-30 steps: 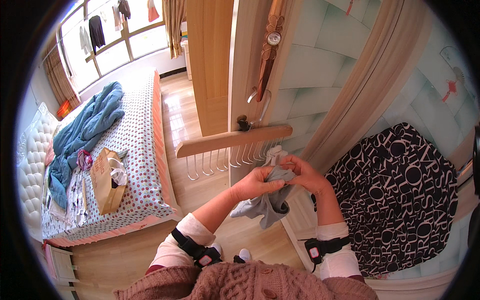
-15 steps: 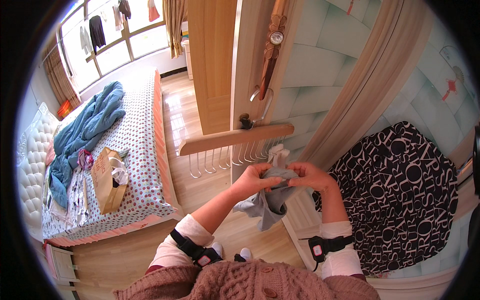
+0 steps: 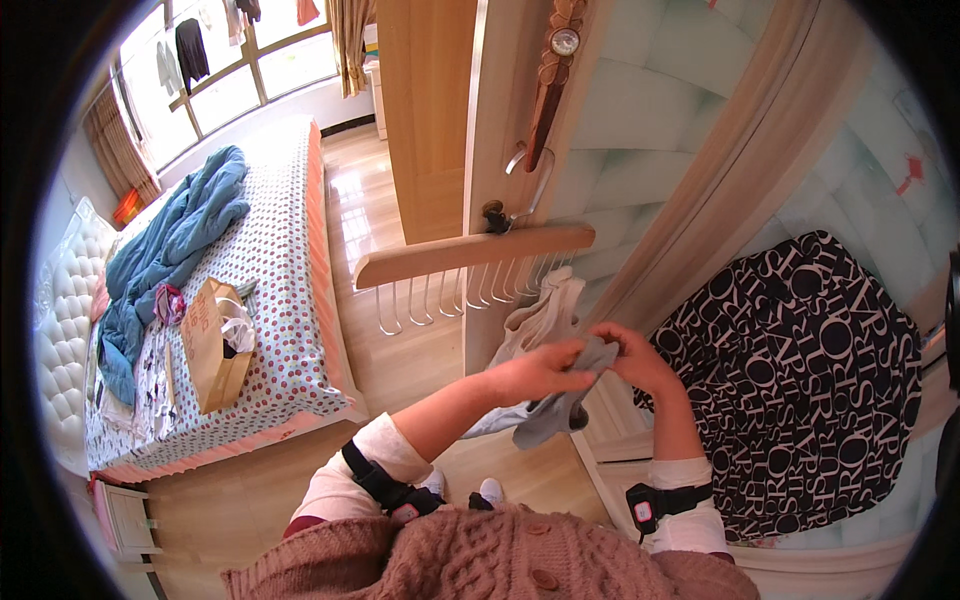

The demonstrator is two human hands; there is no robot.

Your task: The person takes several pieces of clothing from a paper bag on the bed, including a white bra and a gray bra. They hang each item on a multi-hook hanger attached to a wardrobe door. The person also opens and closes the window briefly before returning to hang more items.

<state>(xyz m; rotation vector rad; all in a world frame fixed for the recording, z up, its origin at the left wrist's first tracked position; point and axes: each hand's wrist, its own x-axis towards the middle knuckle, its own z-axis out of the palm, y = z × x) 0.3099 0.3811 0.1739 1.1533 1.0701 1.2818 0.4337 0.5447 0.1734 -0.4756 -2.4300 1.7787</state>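
Two hands meet at chest height on one grey cloth (image 3: 560, 405). Left hand (image 3: 535, 370) pinches its upper edge, fingers closed on the fabric; right hand (image 3: 635, 360) grips the same edge just beside it, also closed. Cloth hangs down between forearms, below the wooden hook rack (image 3: 470, 255). Pale garment (image 3: 540, 315) on a hook behind. Patterned black fabric (image 3: 800, 370) right; bed (image 3: 270, 260) left.
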